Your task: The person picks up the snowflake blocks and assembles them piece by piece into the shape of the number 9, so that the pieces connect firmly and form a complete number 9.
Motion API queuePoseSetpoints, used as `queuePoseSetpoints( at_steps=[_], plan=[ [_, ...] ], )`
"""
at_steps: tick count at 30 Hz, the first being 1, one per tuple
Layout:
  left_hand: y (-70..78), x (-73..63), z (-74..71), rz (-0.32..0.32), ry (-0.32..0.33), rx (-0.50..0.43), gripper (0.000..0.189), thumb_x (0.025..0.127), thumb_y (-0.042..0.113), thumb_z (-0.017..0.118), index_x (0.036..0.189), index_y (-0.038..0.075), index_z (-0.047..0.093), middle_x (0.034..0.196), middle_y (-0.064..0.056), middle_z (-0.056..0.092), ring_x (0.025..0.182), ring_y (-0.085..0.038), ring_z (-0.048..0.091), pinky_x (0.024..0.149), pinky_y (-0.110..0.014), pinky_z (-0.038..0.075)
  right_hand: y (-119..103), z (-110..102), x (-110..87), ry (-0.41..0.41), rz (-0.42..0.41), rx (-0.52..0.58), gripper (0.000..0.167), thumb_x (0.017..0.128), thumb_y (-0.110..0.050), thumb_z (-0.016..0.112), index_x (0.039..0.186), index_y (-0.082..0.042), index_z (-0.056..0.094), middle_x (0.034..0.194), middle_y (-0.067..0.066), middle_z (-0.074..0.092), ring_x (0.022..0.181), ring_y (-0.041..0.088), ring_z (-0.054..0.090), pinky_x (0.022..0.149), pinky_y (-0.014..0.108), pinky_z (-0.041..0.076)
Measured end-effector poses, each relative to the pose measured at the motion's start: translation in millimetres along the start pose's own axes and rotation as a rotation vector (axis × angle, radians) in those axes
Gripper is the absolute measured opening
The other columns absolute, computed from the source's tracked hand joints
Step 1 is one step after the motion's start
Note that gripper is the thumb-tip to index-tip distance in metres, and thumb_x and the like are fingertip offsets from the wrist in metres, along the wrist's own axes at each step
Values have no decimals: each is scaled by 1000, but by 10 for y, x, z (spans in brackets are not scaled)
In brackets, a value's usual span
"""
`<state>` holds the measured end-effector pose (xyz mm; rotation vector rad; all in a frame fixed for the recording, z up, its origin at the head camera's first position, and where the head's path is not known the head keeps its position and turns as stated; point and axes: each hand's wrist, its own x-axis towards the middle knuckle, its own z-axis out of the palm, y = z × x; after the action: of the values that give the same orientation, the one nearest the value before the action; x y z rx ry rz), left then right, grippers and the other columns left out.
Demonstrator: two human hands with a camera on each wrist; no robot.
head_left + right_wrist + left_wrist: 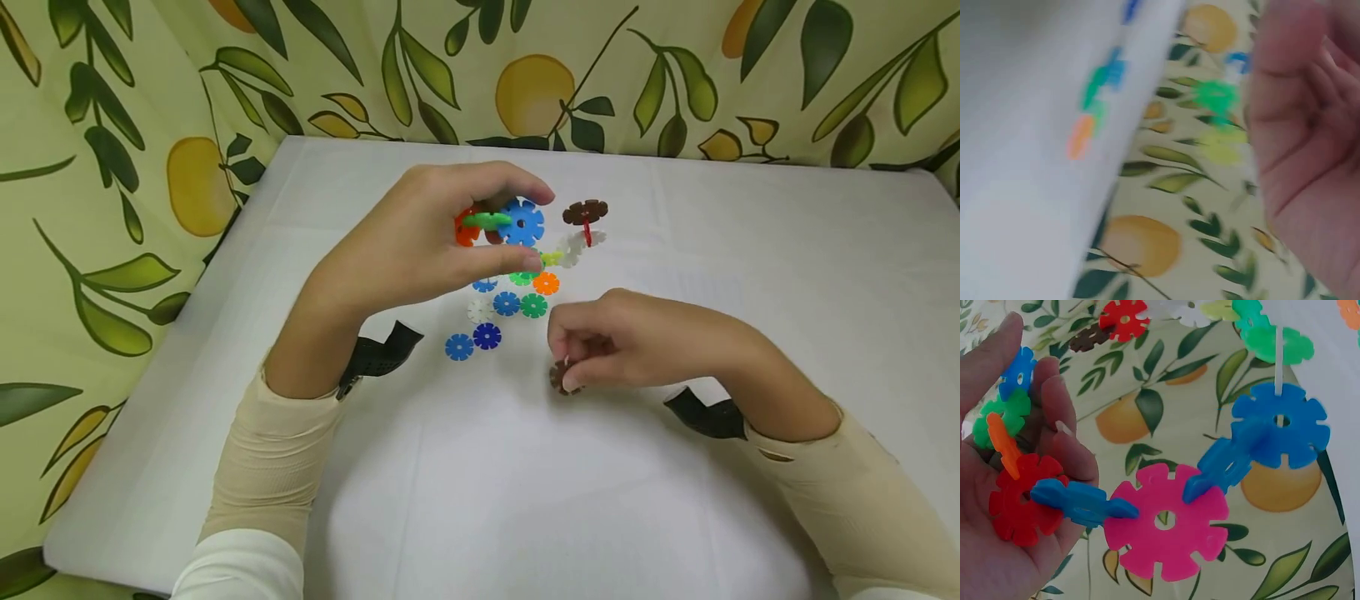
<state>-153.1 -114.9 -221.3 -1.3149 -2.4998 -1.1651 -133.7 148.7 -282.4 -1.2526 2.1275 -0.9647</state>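
My left hand (420,233) holds up a chain of notched plastic discs, its thumb and forefinger spread around a blue disc (522,223). In the left wrist view, a red disc (1025,500) of that chain lies against the palm, and a pink disc (1166,522) hangs beyond the fingers. Further along come blue, green, yellow and white discs. At the far end is a brown disc (585,212). Lower and to the right, my right hand (637,342) pinches a separate brown disc (557,379) between thumb and fingers. The right wrist view is blurred and hides this disc.
Several loose discs lie on the white table (525,500) between the hands, among them a dark blue disc (487,336), a green disc (534,306) and an orange disc (547,283). A fruit-patterned cloth (465,75) hangs behind the table and along its left side.
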Motion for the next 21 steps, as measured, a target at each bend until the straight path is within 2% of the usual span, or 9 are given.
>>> queuePoseSetpoints(
  at_steps=[4, 6, 9, 11, 13, 18, 21],
  plan=[
    [110, 31, 33, 0, -27, 8, 43, 86, 22, 82, 123, 7, 67, 114, 8, 68, 98, 2, 60, 88, -22, 50, -178, -75, -123, 340, -287, 146, 28, 88, 6, 73, 112, 0, 62, 79, 0, 67, 60, 14, 61, 55, 26, 53],
    [147, 38, 49, 11, -41, -10, 43, 85, 21, 83, 122, 6, 68, 112, 6, 69, 98, 2, 60, 87, -22, 50, -252, -87, -158, 494, -378, 226, 31, 85, 17, 69, 114, 12, 59, 82, 10, 69, 62, 17, 63, 55, 27, 54],
    [168, 35, 73, 33, -51, -37, 45, 83, 21, 84, 122, 5, 68, 111, 4, 70, 96, 0, 61, 85, -22, 52, -328, -83, -167, 638, -423, 312, 29, 85, 24, 63, 113, 21, 57, 82, 21, 67, 63, 21, 64, 55, 28, 55],
    [166, 30, 89, 35, -57, -47, 44, 84, 20, 84, 122, 5, 68, 111, 4, 69, 94, -1, 61, 84, -23, 52, -364, -75, -161, 688, -395, 316, 28, 85, 25, 61, 112, 21, 58, 82, 23, 67, 63, 21, 65, 55, 28, 55],
    [159, 25, 106, 43, -58, -45, 43, 85, 20, 83, 122, 5, 68, 111, 4, 69, 94, -1, 61, 84, -23, 52, -393, -69, -151, 731, -356, 231, 26, 85, 23, 62, 111, 18, 61, 85, 22, 68, 63, 20, 65, 55, 27, 55],
    [155, 35, 143, 71, -57, -44, 39, 88, 22, 81, 121, 6, 69, 111, 5, 70, 99, 1, 61, 87, -22, 51, -456, -57, -149, 799, -256, -136, 28, 83, 19, 69, 110, 12, 64, 95, 9, 72, 66, 11, 67, 58, 22, 55],
    [155, 52, 155, 82, -54, -38, 39, 88, 23, 80, 121, 5, 68, 111, 4, 70, 98, 1, 60, 88, -21, 50, -478, -58, -154, 818, -246, -271, 29, 82, 18, 71, 110, 11, 63, 97, 6, 73, 69, 8, 66, 60, 19, 54]
  ],
)
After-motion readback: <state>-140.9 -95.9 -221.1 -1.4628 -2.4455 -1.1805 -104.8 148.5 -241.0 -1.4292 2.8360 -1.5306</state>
